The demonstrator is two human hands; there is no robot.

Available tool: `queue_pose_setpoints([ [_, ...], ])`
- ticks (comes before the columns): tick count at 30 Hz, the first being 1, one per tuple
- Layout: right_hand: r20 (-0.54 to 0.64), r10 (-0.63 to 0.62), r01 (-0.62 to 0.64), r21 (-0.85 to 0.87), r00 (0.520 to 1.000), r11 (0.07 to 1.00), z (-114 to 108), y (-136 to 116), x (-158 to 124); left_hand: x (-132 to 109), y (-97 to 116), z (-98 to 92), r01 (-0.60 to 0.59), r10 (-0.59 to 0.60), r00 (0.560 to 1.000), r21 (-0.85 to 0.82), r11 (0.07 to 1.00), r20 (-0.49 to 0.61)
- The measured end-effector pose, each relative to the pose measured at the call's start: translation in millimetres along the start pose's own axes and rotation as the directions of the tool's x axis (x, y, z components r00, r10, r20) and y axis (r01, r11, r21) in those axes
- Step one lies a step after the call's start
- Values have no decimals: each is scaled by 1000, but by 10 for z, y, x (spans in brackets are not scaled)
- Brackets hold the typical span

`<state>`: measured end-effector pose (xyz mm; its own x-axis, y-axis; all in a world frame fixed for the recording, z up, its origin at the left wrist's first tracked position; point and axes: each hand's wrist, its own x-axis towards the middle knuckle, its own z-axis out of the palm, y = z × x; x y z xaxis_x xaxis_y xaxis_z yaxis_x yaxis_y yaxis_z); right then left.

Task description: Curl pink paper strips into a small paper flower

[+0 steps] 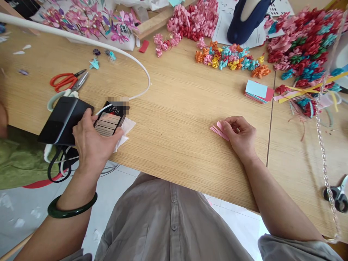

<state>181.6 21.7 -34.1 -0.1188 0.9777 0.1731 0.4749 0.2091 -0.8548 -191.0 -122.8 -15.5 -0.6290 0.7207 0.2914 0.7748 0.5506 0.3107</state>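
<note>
My left hand [92,139] is wrapped round a phone [110,119] with a lit screen, at the near left edge of the wooden table [179,98]. The phone lies beside a black power bank [63,119] and over a white scrap of paper [125,127]. My right hand [239,134] rests on the table further right, its fingers pinched on several pink paper strips [219,130] that stick out to the left.
Orange-handled scissors [67,80] and a white cable [81,38] lie at the left. Heaps of curled paper flowers [231,58] fill the back and right. A stack of coloured paper squares [258,91] sits right of centre. Another pair of scissors [337,194] lies at far right.
</note>
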Motion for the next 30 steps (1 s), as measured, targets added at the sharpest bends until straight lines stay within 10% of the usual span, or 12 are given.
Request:
queue_pose_setpoints([
  [30,3,-12,12,3,1000,1000,1,1,-2,25,3,0,19,-19,1000,12,1000,-2],
])
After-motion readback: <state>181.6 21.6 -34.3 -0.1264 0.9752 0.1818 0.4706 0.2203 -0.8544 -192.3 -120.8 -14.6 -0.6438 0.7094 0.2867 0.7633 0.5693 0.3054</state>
